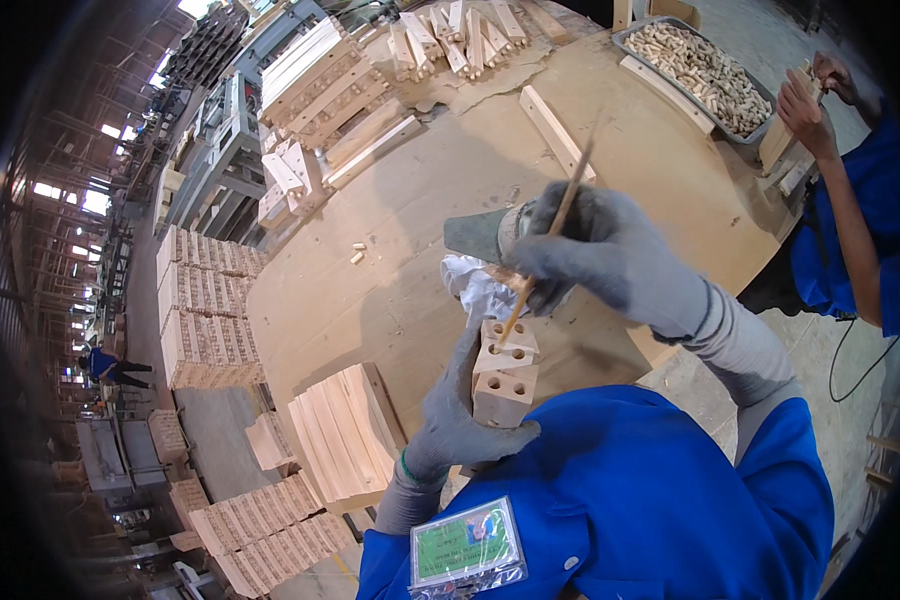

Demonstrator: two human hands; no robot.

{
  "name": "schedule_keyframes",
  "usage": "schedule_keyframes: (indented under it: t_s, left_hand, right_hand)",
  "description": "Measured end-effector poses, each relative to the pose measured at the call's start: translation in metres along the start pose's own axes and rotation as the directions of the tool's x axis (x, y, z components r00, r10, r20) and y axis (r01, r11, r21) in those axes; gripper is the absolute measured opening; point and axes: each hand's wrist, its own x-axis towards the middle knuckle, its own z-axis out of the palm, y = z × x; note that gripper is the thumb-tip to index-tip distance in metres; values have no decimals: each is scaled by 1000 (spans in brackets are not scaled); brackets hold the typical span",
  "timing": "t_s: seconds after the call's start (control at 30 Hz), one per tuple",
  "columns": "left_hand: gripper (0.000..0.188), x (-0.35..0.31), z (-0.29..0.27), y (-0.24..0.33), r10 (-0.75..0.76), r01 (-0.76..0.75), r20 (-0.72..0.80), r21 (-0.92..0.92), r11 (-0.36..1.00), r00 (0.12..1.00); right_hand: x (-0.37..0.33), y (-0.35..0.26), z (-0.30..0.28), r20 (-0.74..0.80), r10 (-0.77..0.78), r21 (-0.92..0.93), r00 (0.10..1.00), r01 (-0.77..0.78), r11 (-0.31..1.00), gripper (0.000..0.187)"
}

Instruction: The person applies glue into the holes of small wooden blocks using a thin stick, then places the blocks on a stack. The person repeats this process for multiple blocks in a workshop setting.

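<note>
My left hand (pixel 448 418), in a grey glove, is wrapped round a few wooden bars (pixel 505 385) held together. Their ends face up, each with drilled round holes. My right hand (pixel 620 255), also gloved, is closed on a thin wooden stick (pixel 563 212). The stick slants down, its lower tip at a hole in one of the bar ends. Just beyond that hand lies a grey-green tapered container (pixel 475 236), partly hidden by the fingers. Below it is a crumpled white cloth or plastic bag (pixel 478 288). Two small dowels (pixel 358 252) lie on the tabletop to the left.
Stacked wooden bars (pixel 320 85) and a loose pile (pixel 457 38) stand on the table's (pixel 400 215) far side. A metal tray of dowels (pixel 695 78) sits at far right, beside a co-worker's hands (pixel 805 112). More bars (pixel 345 435) are stacked near left, by floor stacks (pixel 210 310).
</note>
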Motion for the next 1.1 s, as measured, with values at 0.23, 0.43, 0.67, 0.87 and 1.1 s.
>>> schedule_keyframes:
  t_s: [0.23,0.43,0.67,0.87,1.1]
  left_hand:
    - [111,2,4,-2,1,-3,47,53,999,999]
    - [110,7,8,-4,-23,25,60,-29,999,998]
    - [110,11,4,-4,3,-8,54,97,995,999]
    - [108,14,-4,-7,178,-183,42,195,964,983]
    - [101,17,-6,-9,145,-131,-45,230,964,988]
  right_hand:
    - [4,1,-3,168,-180,-242,969,217,946,20]
    - [12,-7,-7,177,-142,-440,974,208,874,19]
    - [15,-3,-22,73,-143,-98,987,149,984,17]
    - [6,37,-72,-222,-176,-67,959,165,984,17]
    - [8,92,-85,-302,-107,-120,947,73,990,17]
